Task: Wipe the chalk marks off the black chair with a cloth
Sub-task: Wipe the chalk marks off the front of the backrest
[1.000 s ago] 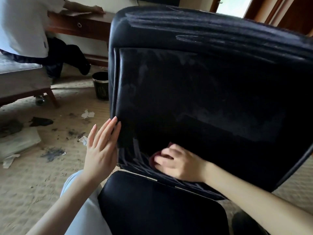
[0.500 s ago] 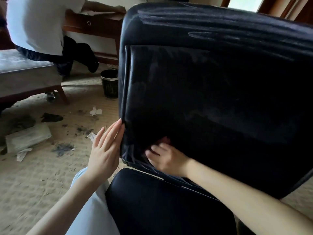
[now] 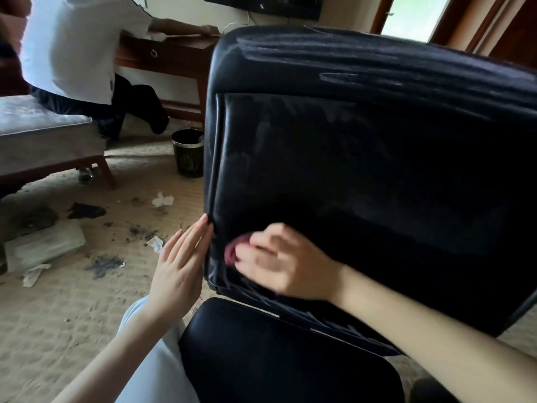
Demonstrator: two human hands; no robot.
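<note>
The black chair (image 3: 363,170) fills the right of the view, backrest facing me, seat (image 3: 276,359) below. White chalk streaks cross the top of the backrest (image 3: 348,74), and more run along its bottom edge. My right hand (image 3: 282,263), blurred, presses a dark red cloth (image 3: 234,250) against the lower left of the backrest. Only a small part of the cloth shows beyond the fingers. My left hand (image 3: 180,266) lies flat with straight fingers against the backrest's left edge.
A person in a white shirt (image 3: 75,48) sits on a grey bench (image 3: 43,135) at a wooden desk (image 3: 174,59). A black waste bin (image 3: 188,152) stands left of the chair. Paper scraps and dark debris (image 3: 101,263) litter the beige carpet.
My right hand with the cloth slid left along the lower backrest, then back out a little, and the cloth shows again. The left hand stayed on the chair edge. The camera shifted.
</note>
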